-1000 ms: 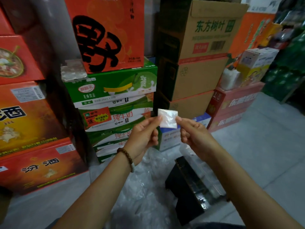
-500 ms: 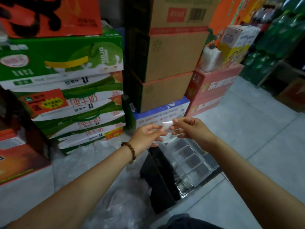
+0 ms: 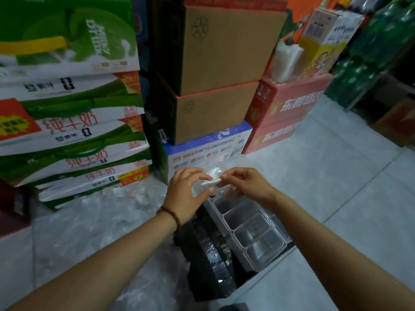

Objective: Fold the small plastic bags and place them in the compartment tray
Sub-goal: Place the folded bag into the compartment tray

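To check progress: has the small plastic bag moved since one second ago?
Yes. Against the blue-and-white box, the small plastic bag has come down, from its top edge to below it, near the far end of the compartment tray.

Only one camera here, a wide-angle worn on the head. It looks forward and steeply down along both forearms. The left hand [image 3: 188, 194] and right hand [image 3: 244, 185] sit mid-frame at arm's reach. The compartment tray [image 3: 251, 223] is just below them, down on the floor [image 3: 336, 198]. Stacked cartons [image 3: 220, 52] fill the top, their lines bowing toward the edges.
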A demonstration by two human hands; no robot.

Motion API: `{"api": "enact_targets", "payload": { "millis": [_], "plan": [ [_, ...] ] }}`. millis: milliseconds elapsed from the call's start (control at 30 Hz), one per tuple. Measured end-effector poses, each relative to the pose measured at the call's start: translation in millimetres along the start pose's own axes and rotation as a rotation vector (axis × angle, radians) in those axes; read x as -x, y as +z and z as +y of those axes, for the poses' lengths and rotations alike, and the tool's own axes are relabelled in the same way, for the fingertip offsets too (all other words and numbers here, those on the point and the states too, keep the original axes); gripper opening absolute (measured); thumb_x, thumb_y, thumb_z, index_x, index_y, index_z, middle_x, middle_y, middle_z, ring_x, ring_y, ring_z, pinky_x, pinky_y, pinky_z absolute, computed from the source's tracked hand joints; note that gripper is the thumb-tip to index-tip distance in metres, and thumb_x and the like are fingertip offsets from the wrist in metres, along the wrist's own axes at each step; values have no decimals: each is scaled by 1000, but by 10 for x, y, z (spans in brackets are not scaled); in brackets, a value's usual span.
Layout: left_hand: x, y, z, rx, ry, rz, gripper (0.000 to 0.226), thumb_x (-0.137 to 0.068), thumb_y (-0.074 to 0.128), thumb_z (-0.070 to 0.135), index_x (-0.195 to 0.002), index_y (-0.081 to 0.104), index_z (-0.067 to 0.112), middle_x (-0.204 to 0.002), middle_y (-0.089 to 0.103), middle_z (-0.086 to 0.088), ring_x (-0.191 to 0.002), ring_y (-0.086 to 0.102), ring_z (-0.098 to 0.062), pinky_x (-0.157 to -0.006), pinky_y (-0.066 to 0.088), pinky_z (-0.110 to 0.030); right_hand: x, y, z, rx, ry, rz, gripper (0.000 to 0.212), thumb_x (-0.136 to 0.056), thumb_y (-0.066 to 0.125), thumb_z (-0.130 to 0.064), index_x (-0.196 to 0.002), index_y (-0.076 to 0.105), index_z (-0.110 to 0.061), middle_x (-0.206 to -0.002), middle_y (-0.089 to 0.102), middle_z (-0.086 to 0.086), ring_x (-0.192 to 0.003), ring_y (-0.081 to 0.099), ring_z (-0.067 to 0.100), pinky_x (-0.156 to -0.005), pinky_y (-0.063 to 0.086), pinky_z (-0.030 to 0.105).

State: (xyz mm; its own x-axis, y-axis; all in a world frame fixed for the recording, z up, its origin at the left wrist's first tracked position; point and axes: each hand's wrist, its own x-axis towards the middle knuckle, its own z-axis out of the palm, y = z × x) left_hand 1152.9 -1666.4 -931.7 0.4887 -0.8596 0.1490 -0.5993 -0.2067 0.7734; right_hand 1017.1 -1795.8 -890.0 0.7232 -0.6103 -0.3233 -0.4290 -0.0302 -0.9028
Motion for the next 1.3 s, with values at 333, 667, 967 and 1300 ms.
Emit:
{"api": "enact_targets", "payload": {
  "millis": [333,667,967,1300],
  "plan": [
    [-16,12,40,-94,-75,-20,7,-81,70,42,-86,71,37,-142,41,5,-137,20,-19,-113,15,-32,-58,-11,68,109,-22,-27,15,-94,62,-12,-99,71,-1,-81,72,4,-49,56,7,-50,49,17],
    [-45,83,82,-110,-156,-59,11,-84,67,40,-91,72,34,-148,36,4,-140,16,-20,-115,13,-33,114,-44,284,736,-436,244,25,-92,60,-41,-107,72,-26,-108,65,-11,-99,56,6,-84,39,20],
    [258,-181,-165,15,-39,54,16,-89,64,29,-103,71,28,-139,43,3,-131,26,-12,-106,18,-23,217,54,389,904,-397,155,65,-88,25,-65,-128,59,-28,-132,54,-5,-130,40,14,-111,30,38],
    [796,-983,-1375,-8,-490,48,25,-90,62,32,-112,64,20,-127,56,-6,-125,45,-26,-109,29,-29,-133,1360,-92,241,-321,-60,12,-92,65,-27,-104,64,-24,-113,62,1,-102,60,12,-88,45,18]
  ]
}}
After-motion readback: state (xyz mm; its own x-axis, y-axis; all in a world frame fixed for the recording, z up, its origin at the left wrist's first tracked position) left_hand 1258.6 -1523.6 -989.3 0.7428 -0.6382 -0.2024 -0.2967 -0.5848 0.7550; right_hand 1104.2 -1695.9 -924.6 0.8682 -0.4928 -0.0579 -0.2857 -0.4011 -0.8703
